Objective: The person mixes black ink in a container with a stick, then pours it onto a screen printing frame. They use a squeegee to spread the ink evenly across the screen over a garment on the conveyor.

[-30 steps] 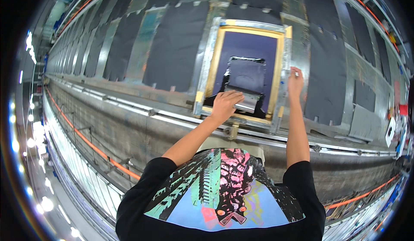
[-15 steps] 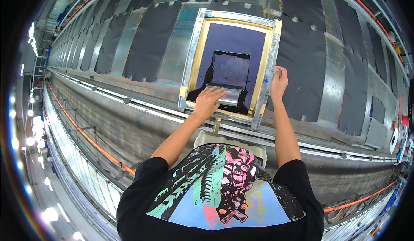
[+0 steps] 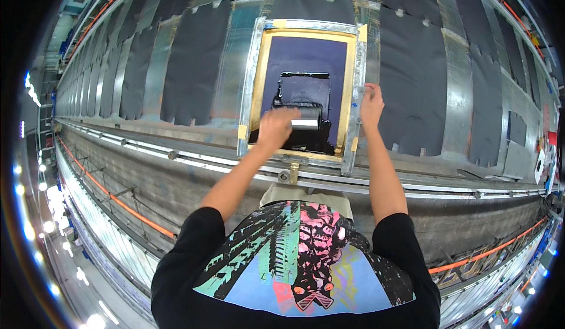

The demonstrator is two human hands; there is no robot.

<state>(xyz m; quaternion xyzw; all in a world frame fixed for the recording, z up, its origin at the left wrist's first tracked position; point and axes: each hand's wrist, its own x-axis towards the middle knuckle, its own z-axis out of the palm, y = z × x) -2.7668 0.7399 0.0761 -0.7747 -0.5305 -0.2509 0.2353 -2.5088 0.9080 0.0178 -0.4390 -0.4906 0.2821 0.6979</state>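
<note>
A screen printing frame [image 3: 252,88] with metal rails and a yellow inner border lies in front of me. Its purple mesh [image 3: 306,52] carries wet black ink [image 3: 312,144] around a rectangular printing area. My left hand [image 3: 275,130] is closed around the left part of a squeegee [image 3: 306,119], whose shiny metal face catches the light. The squeegee rests across the lower part of the printing area, and my grip hides its left end. At the frame's right rail, my right hand [image 3: 372,108] has its fingers curled on the outer edge.
Dark fabric panels [image 3: 412,88] lie in rows along the long table, with metallic strips [image 3: 462,105] between them. A metal rail [image 3: 223,160] runs along the near edge, and a brass-coloured bracket [image 3: 294,173] sits below the frame. Orange pipes [image 3: 118,196] run past the walkway.
My left fingers, laid out over the squeegee before, now wrap round it, and the squeegee has shifted slightly away from me over the mesh. The whole scene sits a little further left in view.
</note>
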